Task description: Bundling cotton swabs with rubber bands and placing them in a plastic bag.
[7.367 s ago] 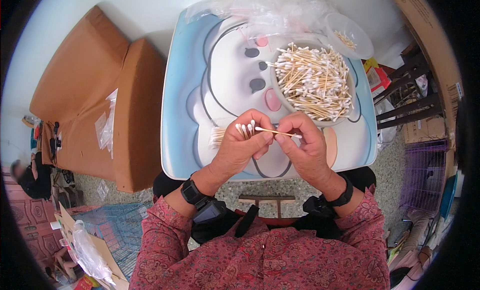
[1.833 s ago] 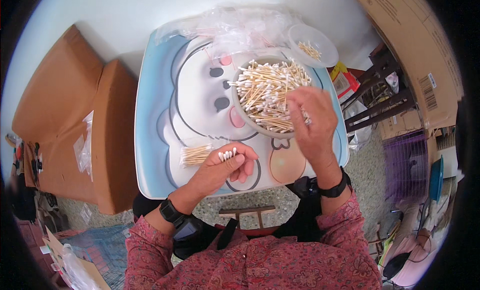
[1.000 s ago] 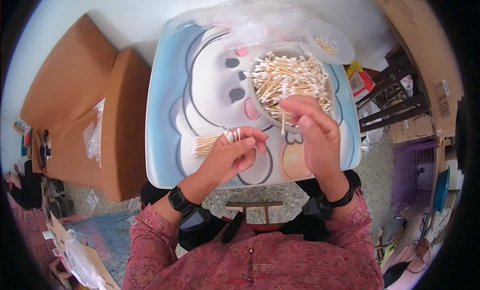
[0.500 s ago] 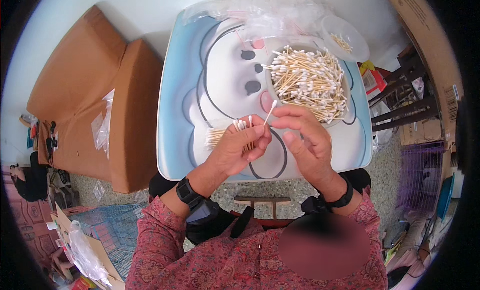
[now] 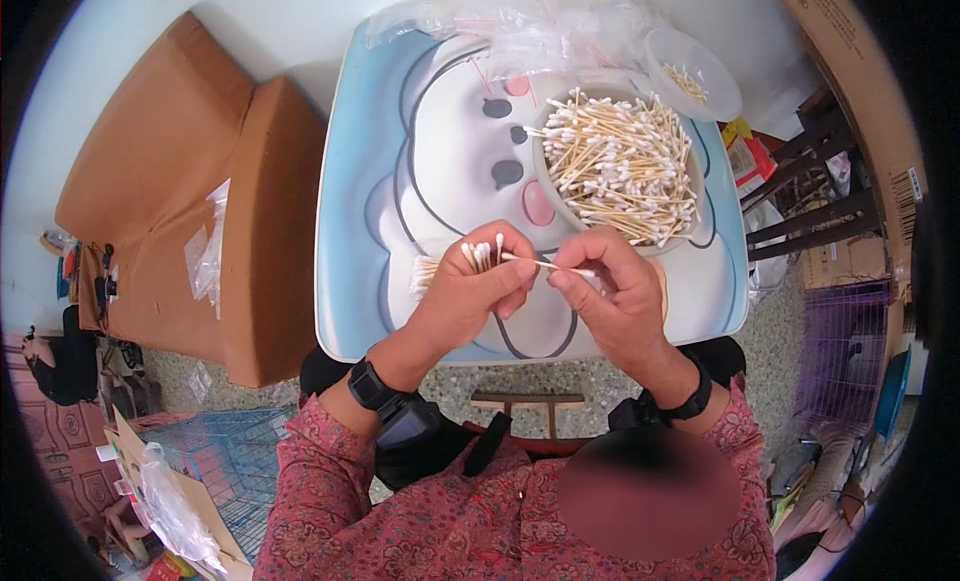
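Between my two hands, a single wooden cotton swab (image 5: pixel 548 265) lies almost level. My left hand (image 5: pixel 455 301) is closed, its thumb and index finger pinching one end of that swab. A small bunch of cotton swabs (image 5: pixel 480 254) is also gripped in this hand, white tips up. My right hand (image 5: pixel 625 306) pinches the other end between thumb and index finger. More swabs (image 5: pixel 425 273) lie beside my left hand on the table, partly hidden by it. Beyond my right hand stands a round bowl (image 5: pixel 541 176) heaped with loose cotton swabs (image 5: pixel 620 166).
The cartoon-printed table (image 5: pixel 350 221) carries clear plastic bags (image 5: pixel 560 41) along its far edge. A translucent shallow dish (image 5: pixel 722 93) with several swabs sits at the far right corner. Left stands a brown sofa (image 5: pixel 270 231); right, a dark wooden chair (image 5: pixel 815 221) and a purple wire cage (image 5: pixel 840 351).
My right hand has moved left and closed on the single swab. The swab has tipped from near upright to nearly level. My left hand still grips the bunch.
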`<state>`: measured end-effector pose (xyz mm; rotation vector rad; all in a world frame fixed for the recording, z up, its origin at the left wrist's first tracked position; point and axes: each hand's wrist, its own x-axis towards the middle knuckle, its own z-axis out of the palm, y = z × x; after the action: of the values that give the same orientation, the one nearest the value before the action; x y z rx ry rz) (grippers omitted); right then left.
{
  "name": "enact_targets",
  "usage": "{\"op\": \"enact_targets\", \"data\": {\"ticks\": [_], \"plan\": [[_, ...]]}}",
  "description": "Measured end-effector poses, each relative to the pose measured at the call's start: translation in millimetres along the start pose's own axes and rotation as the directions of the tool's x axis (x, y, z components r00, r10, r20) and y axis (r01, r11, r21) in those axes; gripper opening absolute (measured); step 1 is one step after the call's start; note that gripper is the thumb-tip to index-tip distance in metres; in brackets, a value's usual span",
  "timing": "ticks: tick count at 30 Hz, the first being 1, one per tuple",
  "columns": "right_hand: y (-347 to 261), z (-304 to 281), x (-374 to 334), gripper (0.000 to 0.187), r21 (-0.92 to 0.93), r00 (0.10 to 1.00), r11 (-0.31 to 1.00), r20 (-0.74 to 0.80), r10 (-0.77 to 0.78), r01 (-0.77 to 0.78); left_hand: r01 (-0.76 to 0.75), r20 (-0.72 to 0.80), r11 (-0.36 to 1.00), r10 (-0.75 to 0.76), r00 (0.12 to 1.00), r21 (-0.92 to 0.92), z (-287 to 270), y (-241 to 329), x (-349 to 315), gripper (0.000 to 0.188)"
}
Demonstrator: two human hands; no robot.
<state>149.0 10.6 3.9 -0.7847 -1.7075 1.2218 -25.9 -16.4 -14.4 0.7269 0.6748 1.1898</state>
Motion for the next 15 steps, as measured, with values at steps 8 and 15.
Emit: {"op": "enact_targets", "data": {"ticks": [8,15], "plan": [[7,9,-4,0.011,-0.001,1.0,1.0,-0.009,-0.03,0.03,-0.077,-0.024,0.996,0.076,0.997,-0.043,1,-4,-1,0.011],[8,13,-5,0.013,0.078,0.999,0.997,-0.033,0.03,-0.027,-0.116,-0.029,0.993,0.115,0.993,-0.036,2,-5,-2,0.011]]}}
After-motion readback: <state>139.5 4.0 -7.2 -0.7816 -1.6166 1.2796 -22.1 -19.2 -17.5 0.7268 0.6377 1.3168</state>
